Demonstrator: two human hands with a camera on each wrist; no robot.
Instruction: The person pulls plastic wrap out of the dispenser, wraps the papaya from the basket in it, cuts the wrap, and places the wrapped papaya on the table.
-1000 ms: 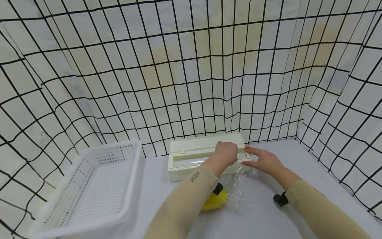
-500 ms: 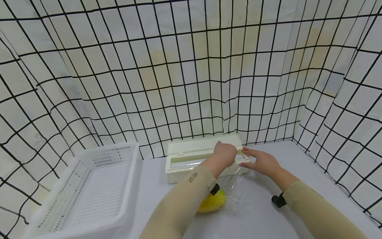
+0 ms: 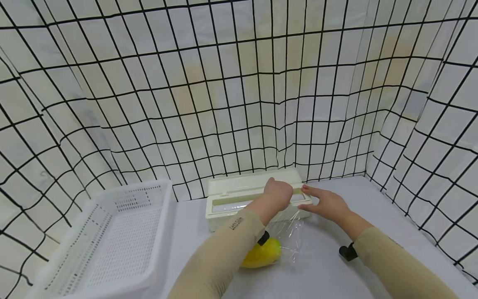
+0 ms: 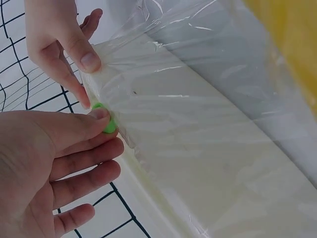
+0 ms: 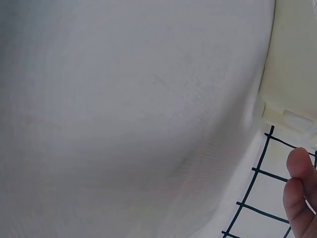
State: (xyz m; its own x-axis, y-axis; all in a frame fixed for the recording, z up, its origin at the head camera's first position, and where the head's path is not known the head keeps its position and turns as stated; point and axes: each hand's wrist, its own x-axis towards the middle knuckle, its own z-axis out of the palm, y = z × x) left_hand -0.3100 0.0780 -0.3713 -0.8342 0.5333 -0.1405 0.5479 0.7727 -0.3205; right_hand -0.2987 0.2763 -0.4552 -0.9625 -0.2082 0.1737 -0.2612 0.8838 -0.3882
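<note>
A cream cling film dispenser (image 3: 220,223) stands at the back of the table, lid (image 3: 239,182) raised, a roll of film (image 3: 229,206) inside. My left hand (image 3: 277,194) is over its right part; thumb and forefinger pinch a small green slider (image 4: 110,124) on the front edge, the other fingers loosely bent. My right hand (image 3: 328,204) holds the right end of the box, thumb at the front corner and fingers toward the back. Clear film (image 3: 291,234) hangs down the front onto the table, beside a smooth yellow rounded thing (image 3: 263,253) partly hidden by my left forearm.
A white perforated plastic basket (image 3: 162,241) sits on the left of the white table (image 3: 321,265). Black netting (image 3: 246,104) over white sheeting rises behind the dispenser and along both sides.
The head view shifts slightly, so everything sits a little lower and further left in it. Both hands keep their places on the dispenser.
</note>
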